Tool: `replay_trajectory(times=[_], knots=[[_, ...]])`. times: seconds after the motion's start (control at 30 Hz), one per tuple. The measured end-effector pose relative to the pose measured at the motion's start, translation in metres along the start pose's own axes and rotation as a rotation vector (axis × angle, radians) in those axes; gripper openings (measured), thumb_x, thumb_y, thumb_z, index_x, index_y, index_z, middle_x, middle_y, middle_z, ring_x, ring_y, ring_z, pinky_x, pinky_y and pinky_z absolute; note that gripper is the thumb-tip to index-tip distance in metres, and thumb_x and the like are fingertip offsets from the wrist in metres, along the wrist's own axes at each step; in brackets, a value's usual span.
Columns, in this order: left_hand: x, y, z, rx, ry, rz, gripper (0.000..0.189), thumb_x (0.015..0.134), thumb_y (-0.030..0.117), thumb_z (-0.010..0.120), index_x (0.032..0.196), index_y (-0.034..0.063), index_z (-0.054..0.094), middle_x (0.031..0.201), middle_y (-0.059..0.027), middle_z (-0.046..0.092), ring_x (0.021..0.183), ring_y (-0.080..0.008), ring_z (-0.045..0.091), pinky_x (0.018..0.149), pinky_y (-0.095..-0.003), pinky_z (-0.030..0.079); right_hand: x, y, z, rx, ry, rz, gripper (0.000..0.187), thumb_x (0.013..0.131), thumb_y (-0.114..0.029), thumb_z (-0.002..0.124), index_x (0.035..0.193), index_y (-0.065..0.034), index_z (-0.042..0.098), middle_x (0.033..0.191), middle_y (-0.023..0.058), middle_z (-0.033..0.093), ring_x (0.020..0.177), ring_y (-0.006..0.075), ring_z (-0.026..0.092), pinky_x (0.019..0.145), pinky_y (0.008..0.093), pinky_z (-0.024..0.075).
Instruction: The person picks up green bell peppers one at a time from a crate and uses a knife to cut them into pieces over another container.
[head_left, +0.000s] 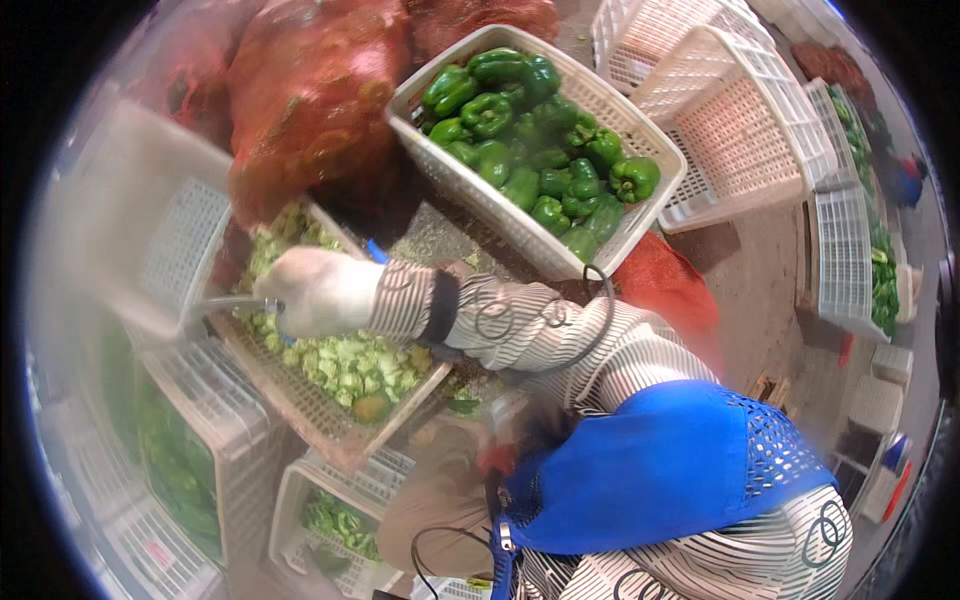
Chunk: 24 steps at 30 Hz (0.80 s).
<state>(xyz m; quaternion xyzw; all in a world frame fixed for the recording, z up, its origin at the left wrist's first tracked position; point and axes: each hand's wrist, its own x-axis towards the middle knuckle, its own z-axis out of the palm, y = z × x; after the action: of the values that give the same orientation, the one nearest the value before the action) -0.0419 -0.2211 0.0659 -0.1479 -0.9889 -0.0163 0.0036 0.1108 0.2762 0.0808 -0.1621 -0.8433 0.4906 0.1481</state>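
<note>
My right hand (319, 292), in a pale glove or blurred by motion, reaches left over a crate (330, 442) of cut pale-green vegetable pieces (337, 367). It grips a metal tool (232, 302) that looks like a knife, its narrow shaft or blade pointing left; some blue shows under the fingers. The sleeve is striped, with a dark band. My left hand is out of view; its striped sleeve (795, 532) runs down the lower right. A blurred dark and red thing (499, 457) lies by my beige trouser leg.
A white crate (667, 169) of green bell peppers (551, 157) stands above the arm. Red mesh sacks (315, 97) lie at upper left. Empty-looking crates (742, 127) stand at upper right, another (172, 225) at left. Crates with green vegetables (176, 450) stand at lower left.
</note>
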Motion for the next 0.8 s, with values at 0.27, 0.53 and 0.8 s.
replay_trajectory(times=[0.27, 0.53, 0.8], knots=[[0.002, 0.22, 0.029, -0.772, -0.284, 0.218, 0.054, 0.097, 0.014, 0.064, 0.145, -0.0032, 0.048, 0.148, -0.0227, 0.05, 0.139, -0.0294, 0.046, 0.115, -0.0386, 0.036, -0.096, 0.21, -0.17, -0.013, 0.758, 0.599, 0.05, 0.079, -0.028, 0.07, 0.122, -0.0027, 0.069, 0.114, 0.023, 0.071, 0.107, 0.0355, 0.069, 0.1, 0.039, 0.0517], [-0.024, 0.401, 0.081, -0.517, -0.654, 0.528, 0.051, 0.093, 0.009, 0.067, 0.141, -0.0012, 0.054, 0.141, -0.017, 0.058, 0.129, -0.0249, 0.055, 0.106, -0.0358, 0.044, -0.151, 0.371, -0.238, -0.281, 0.942, 0.841, 0.063, 0.077, -0.036, 0.078, 0.129, -0.0044, 0.062, 0.115, 0.0247, 0.07, 0.11, 0.0373, 0.067, 0.099, 0.0433, 0.0498], [-0.03, 0.458, 0.094, -0.576, -0.638, 0.646, 0.046, 0.093, 0.007, 0.064, 0.138, 0.0021, 0.056, 0.137, -0.0166, 0.062, 0.121, -0.0284, 0.062, 0.099, -0.0378, 0.049, -0.158, 0.34, -0.223, 0.419, 1.06, 0.781, 0.062, 0.076, -0.025, 0.078, 0.132, -0.0051, 0.06, 0.092, 0.0066, 0.07, 0.056, 0.007, 0.057, 0.049, 0.0226, 0.0472]])
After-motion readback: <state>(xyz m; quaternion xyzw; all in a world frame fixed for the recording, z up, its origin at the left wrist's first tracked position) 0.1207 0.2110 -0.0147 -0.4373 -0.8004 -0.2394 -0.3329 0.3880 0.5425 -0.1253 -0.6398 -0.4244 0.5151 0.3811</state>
